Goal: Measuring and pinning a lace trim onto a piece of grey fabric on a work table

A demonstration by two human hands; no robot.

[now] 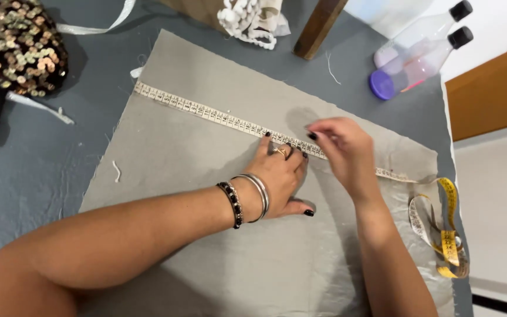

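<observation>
1. My left hand (280,176) lies flat, fingers spread, and presses the measuring tape (218,115) against the grey fabric (206,176) at about mid-span.
2. My right hand (341,149) hovers just beside it, fingertips drawn together over the tape; whether this grip pinches the tape or only touches it I cannot tell.
3. The tape runs straight and diagonal across the fabric, from its left edge to its right edge, where the slack lies coiled in yellow loops (444,235).
4. The fabric lies spread on the grey worktop (30,176).
5. Status, as I judge it: tape laid and held down; no chalk line, pin or cut shows on the fabric.
</observation>
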